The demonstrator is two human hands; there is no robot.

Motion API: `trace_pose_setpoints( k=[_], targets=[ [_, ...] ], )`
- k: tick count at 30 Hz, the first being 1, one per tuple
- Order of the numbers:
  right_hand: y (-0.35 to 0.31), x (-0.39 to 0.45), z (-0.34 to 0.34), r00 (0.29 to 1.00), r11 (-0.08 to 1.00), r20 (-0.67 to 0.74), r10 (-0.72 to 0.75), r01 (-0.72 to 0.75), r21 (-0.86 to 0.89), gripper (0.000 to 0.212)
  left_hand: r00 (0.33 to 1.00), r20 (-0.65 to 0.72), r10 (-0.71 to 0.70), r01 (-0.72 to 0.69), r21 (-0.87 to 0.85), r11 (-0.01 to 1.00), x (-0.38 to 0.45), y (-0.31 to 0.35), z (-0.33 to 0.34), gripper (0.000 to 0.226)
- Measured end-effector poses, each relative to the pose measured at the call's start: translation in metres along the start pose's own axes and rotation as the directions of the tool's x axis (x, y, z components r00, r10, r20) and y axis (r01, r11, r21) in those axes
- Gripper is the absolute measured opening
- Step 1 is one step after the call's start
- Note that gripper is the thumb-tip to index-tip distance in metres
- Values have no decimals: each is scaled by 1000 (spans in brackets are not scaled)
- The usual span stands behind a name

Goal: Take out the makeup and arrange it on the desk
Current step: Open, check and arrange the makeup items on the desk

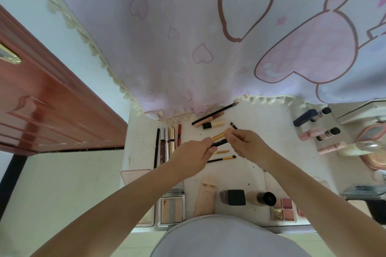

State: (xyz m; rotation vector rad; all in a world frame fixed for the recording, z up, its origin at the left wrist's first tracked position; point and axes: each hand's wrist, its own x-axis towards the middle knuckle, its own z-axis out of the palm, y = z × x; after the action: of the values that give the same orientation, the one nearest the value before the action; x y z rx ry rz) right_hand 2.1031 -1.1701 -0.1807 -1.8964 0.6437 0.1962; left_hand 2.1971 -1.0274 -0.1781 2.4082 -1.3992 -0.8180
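Over the middle of the white desk [269, 131], my left hand [192, 155] grips the black handle of a makeup brush [219, 143]. My right hand [247, 144] pinches the other end of the same bundle, where a gold ferrule [221, 135] and a dark tip [234, 125] stick out. How many brushes the hands hold together is unclear. Under the hands lie a gold-and-black brush [222, 159] and a short gold piece [221, 151]. A row of lip tubes and pencils [167, 142] lies to the left.
A pencil, concealer and cream tube [213, 120] lie at the back by the pink curtain [188, 37]. Palettes [171, 208], a black compact [234, 197], a foundation bottle [261, 198] and a blush palette [285, 208] line the front edge. Bottles [313, 131] stand right.
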Motion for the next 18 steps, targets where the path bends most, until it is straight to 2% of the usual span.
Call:
trace_pose_setpoints(
  k=[2, 4, 9, 15, 18],
  targets=[
    [1, -3, -3, 1000, 999, -15, -27, 28, 42, 33, 1000, -6, 3, -4, -67, 998, -2, 0, -3, 29],
    [0, -4, -11, 999, 999, -28, -44, 45, 9, 35, 1000, -27, 7, -10, -137, 990, 0, 0, -7, 28],
    [-1, -5, -29, 999, 1000, -50, -19, 20, 11, 37, 1000, -16, -11, 8, -182, 983, 2, -3, -2, 29],
    [6, -10, -17, 997, 992, 61, 51, -43, -120, 32, 1000, 17, 8, -4, -187, 982, 3, -2, 4, 27],
    [7, -7, -8, 993, 990, 95, 76, -64, -125, 27, 999, 34, 6, 0, -171, 985, 2, -11, 3, 27]
  ],
)
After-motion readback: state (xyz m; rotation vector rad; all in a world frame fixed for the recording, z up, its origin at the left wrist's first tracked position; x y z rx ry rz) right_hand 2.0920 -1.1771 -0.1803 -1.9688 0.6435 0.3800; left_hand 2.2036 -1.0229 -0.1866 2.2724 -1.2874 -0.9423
